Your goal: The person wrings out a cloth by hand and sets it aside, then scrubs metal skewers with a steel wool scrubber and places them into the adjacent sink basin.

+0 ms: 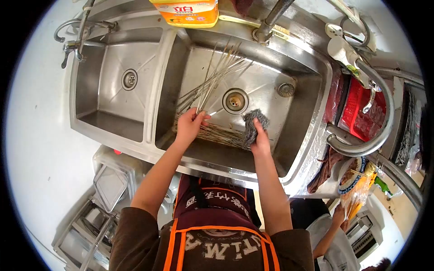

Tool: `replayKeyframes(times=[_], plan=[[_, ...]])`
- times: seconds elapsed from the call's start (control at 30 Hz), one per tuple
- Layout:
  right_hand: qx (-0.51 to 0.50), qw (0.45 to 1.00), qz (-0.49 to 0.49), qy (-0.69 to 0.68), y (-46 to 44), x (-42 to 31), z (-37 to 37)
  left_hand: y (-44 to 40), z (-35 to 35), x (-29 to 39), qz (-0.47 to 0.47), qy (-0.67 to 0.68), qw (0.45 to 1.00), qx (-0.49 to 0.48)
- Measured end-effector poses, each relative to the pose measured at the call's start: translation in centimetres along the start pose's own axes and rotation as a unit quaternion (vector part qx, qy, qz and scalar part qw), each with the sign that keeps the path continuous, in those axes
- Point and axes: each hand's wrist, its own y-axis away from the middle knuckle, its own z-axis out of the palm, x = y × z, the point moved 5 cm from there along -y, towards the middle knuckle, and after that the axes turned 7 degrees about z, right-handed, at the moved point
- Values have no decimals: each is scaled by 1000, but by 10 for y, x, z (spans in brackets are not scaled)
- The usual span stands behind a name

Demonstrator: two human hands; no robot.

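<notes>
My left hand (pixel 190 125) pinches the ends of some thin skewers (pixel 209 90), which fan out away from me over the right-hand sink basin (pixel 289 135). How many are between the fingers is hard to make out. My right hand (pixel 261 140) is closed round a grey steel wool scrubber (pixel 253 123), held over the basin, to the right of the drain (pixel 235 100). Another bundle of skewers (pixel 219 135) lies along the near side of the basin, below both hands.
To the left is a second basin (pixel 122 99) with its own tap (pixel 74 45). An orange-yellow detergent jug (pixel 187 12) and a brush (pixel 280 30) stand behind. At right are a curved metal pipe (pixel 384 126), a red basket (pixel 357 110), and another person's hand (pixel 339 214) by bagged sticks.
</notes>
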Motion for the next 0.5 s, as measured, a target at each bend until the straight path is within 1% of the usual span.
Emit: replayKeyframes(times=[0.03,0.1,0.13,0.17,0.2,0.23,0.27,0.3,0.33,0.37,0.4,0.43,0.47,0.5], plan=[[7,1000,18,1,6,7,-3,-7,-3,-3,1,-1,1000,0],[13,999,29,9,15,11,-9,-24,-15,-14,-18,-64,997,39],[21,999,40,17,18,13,-13,-33,-20,-22,-17,-64,997,38],[-12,1000,24,14,14,15,-20,-41,-26,-31,-5,-72,996,53],[-12,1000,23,13,14,13,-23,-50,-34,-41,8,-81,994,67],[-6,1000,29,11,15,11,-27,-57,-45,-38,81,-256,958,99],[0,999,35,8,15,10,-31,-63,-51,-45,81,-256,958,98],[-6,1000,22,9,14,8,-31,-66,-55,-36,177,-286,933,128],[-6,1000,21,8,14,8,-32,-65,-59,-27,271,-314,896,156],[-6,1000,27,8,15,8,-32,-67,-63,-31,271,-346,886,149],[-7,999,33,9,16,7,-31,-62,-60,-17,272,-347,885,149],[-8,999,33,7,19,6,-26,-55,-54,-5,128,-241,958,91],[-10,999,36,7,23,7,-19,-45,-45,-6,-21,-126,991,30],[-10,999,40,7,25,9,-14,-36,-40,-4,-12,-101,995,-8]])
